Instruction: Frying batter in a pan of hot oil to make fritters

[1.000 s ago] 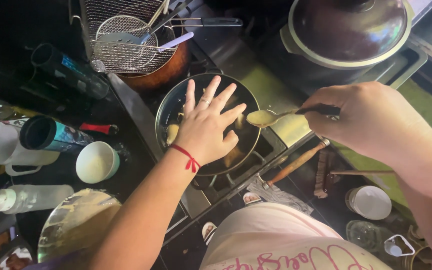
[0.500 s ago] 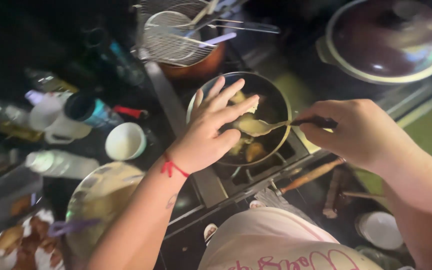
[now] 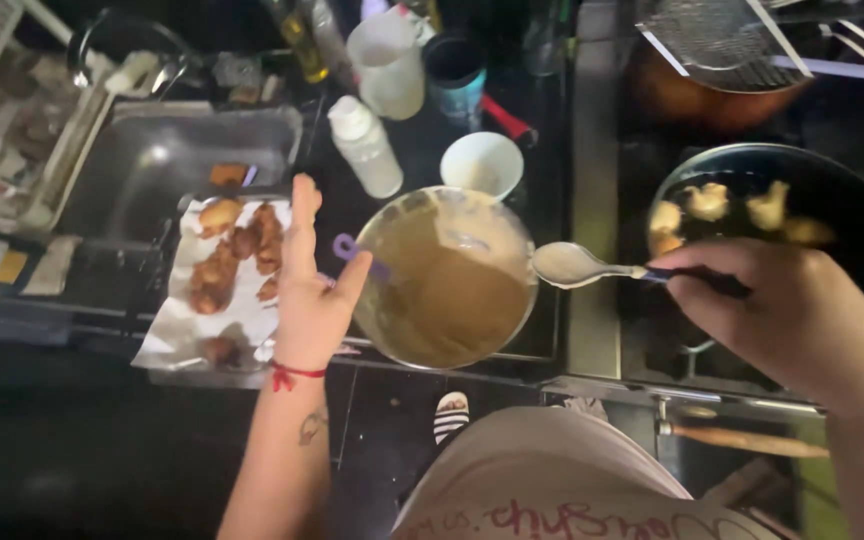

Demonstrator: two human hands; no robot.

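My right hand [image 3: 787, 320] grips the dark handle of a metal spoon [image 3: 577, 265], whose batter-coated bowl hovers at the right rim of a metal bowl of tan batter [image 3: 447, 280]. My left hand [image 3: 307, 285], with a red string on the wrist, is flat and fingers straight, beside the bowl's left rim and over a foil-lined tray [image 3: 177, 335] of browned fried pieces [image 3: 242, 250]. A purple utensil tip [image 3: 347, 247] pokes out by my thumb. A dark frying pan [image 3: 832, 200] with several pale pieces sits on the stove to the right.
A white cup [image 3: 484, 162], a white squeeze bottle [image 3: 364, 147], a white jug [image 3: 390, 62] and a dark can [image 3: 455, 70] stand behind the bowl. A metal sink [image 3: 167, 150] lies at the left. A wire skimmer [image 3: 722, 40] rests over a copper pot at the top right.
The view has swung left from the stove to the counter. My left hand left the frying pan and went to the tray. My right hand carried the spoon from the pan to the batter bowl.
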